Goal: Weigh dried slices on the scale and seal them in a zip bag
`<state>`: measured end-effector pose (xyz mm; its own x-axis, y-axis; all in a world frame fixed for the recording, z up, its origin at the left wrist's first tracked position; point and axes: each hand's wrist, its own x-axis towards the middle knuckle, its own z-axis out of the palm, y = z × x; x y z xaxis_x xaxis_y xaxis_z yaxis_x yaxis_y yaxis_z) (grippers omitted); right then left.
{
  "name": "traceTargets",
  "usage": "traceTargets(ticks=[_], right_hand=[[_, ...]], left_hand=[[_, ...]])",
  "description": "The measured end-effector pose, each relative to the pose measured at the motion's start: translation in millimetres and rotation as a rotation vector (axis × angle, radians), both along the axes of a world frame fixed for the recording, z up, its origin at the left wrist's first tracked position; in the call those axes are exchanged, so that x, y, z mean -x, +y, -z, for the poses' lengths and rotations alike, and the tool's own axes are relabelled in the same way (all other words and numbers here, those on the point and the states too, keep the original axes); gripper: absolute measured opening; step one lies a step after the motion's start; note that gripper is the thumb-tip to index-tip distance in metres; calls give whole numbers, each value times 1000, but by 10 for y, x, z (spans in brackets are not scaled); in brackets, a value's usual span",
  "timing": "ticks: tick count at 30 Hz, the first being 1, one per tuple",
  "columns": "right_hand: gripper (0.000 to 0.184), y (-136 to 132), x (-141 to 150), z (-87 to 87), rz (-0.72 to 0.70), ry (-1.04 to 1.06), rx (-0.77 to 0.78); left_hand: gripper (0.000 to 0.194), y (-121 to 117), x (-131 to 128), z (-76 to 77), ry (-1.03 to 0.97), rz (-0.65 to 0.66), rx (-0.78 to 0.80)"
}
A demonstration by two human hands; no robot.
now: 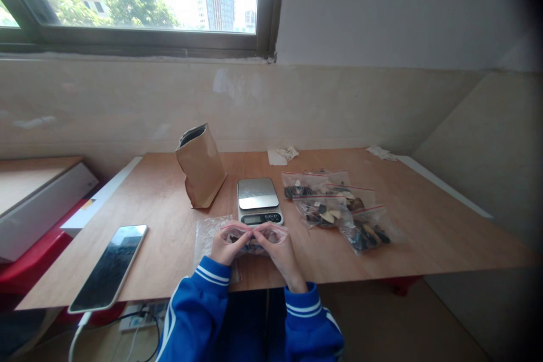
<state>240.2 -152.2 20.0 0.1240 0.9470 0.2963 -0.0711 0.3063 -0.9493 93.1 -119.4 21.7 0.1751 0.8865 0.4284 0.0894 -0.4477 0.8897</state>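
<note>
My left hand [229,243] and my right hand [276,246] meet at the near table edge, thumbs and fingers pinching the red-lined top of a clear zip bag [254,248]. Dark pieces show inside this bag, partly hidden by my fingers. Just beyond it stands a kitchen scale [258,195] with a bare metal plate. Flat clear plastic bags [207,237] lie beside and partly under my left hand.
Several filled zip bags [328,215] with dark and pale dried pieces lie to the right. An open brown paper bag [202,167] stands behind left. A phone [111,268] with a cable lies at the left edge. Crumpled tissue [288,153] is at the back.
</note>
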Motion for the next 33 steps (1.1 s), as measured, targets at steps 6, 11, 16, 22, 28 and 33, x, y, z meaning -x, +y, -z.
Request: traceTargets(ticks=[6, 11, 16, 22, 28, 33], right_hand=[[9, 15, 90, 51, 115, -25, -64], [12, -5, 109, 17, 137, -17, -30], [15, -23, 83, 28, 170, 8, -4], [24, -61, 55, 34, 125, 22, 75], [35, -44, 22, 59, 47, -3, 44], [37, -27, 42, 66, 65, -9, 32]], left_hand=[[15, -8, -4, -19, -3, -52, 17], [15, -2, 8, -28, -38, -70, 54], [16, 18, 33, -8, -82, -38, 98], [19, 25, 55, 8, -105, -75, 167], [28, 42, 75, 67, -144, -108, 239], [33, 54, 78, 53, -159, -105, 258]])
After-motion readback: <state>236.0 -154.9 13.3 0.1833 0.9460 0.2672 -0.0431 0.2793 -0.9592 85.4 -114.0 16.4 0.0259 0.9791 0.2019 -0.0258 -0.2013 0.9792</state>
